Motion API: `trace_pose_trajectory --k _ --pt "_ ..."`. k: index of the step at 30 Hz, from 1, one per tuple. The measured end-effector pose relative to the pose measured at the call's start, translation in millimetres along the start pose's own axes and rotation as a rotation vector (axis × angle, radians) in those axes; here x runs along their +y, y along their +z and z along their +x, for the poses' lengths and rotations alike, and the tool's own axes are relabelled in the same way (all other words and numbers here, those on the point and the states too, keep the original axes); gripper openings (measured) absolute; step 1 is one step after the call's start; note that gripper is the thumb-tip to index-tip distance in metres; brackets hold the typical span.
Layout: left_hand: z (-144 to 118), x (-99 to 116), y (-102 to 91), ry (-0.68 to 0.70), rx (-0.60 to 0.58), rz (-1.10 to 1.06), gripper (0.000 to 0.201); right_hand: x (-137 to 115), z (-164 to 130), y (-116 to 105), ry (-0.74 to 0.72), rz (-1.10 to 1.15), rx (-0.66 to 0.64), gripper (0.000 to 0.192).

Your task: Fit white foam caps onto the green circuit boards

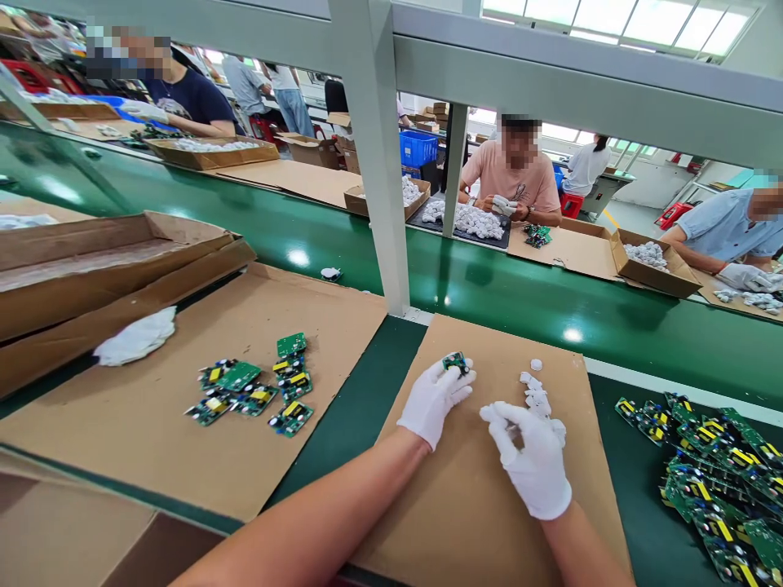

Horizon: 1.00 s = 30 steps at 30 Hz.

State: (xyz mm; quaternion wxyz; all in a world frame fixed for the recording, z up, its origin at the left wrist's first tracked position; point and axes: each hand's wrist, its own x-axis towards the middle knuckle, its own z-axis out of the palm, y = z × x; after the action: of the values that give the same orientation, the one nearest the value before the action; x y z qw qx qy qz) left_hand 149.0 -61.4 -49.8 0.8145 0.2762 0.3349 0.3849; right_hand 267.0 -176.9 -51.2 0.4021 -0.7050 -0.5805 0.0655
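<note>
My left hand [435, 397], in a white glove, holds a small green circuit board [453, 363] between thumb and fingers over the right cardboard sheet [440, 505]. My right hand [531, 456], gloved as well, is curled with thumb and fingertips brought together; whatever may be between them blends with the white glove. It partly covers a short row of small white pieces [536, 396]. Beyond that row lies a single round white piece [537, 364]. A gap separates my two hands.
Circuit boards are piled at right [715, 481], and several lie on the left cardboard sheet [245, 387] near a white glove [138, 337]. A metal post [382, 163] rises in front of the green conveyor belt [502, 293]. Co-workers [514, 171] sit across it.
</note>
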Motion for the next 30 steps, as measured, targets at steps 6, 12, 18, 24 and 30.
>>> trace_pose_trajectory --k 6,12,18,24,30 --pt "23 3 -15.9 0.140 0.066 -0.071 0.033 -15 -2 4 -0.144 -0.277 -0.458 0.025" --pt "27 9 -18.4 0.159 0.121 -0.093 0.030 -26 -10 0 -0.108 -0.347 -0.545 0.035" --pt "27 11 -20.2 0.165 0.140 -0.094 0.030 -42 -21 15 -0.345 -0.316 -0.836 0.079" --pt "25 13 -18.3 0.167 0.149 -0.082 0.032 -31 -19 15 -0.124 -0.459 -0.741 0.090" --pt "24 14 -17.3 0.147 0.150 -0.068 0.034 -41 -21 12 -0.370 -0.264 -0.939 0.093"
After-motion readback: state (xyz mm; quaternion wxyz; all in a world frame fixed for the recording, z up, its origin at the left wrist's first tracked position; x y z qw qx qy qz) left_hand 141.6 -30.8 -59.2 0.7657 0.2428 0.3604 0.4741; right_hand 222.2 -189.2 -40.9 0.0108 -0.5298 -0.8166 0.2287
